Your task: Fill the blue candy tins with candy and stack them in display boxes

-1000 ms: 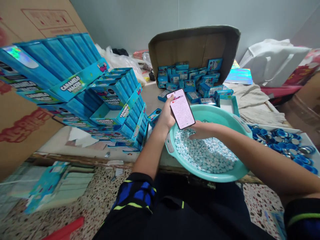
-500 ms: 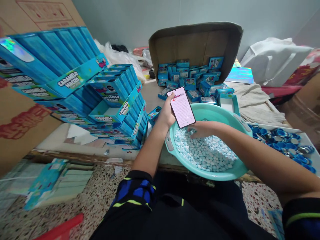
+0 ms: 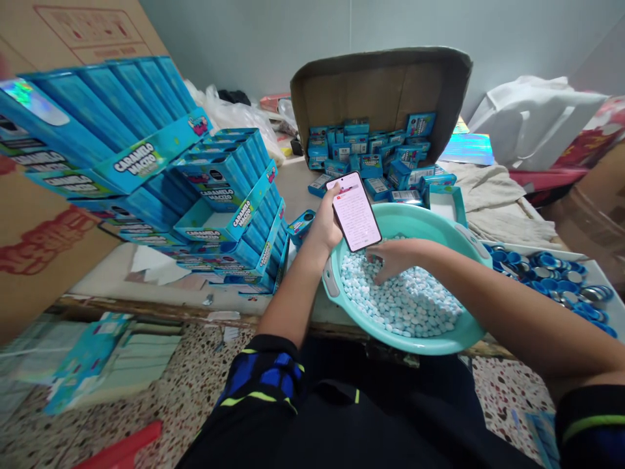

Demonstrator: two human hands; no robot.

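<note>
My left hand is closed round a smartphone, whose lit screen of text faces me; the thumb rests on its upper left edge. The phone is tilted over the rim of an oval turquoise basin with grey handles. Small pale blue and white candies cover the basin's floor. Just over the candies, beside the phone's lower edge, is my right hand. Its fingers are apart and bent downward, with nothing visible in them. Part of that hand is behind the phone.
Stacked blue candy boxes rise on the left. Behind the basin, a cardboard box lies open with small blue boxes spilling out. A white tray of blue-rimmed lids stands right, near a folded cloth and white bag.
My right hand's fingers have spread and shifted slightly downward over the candies. My left hand and the phone have hardly moved.
</note>
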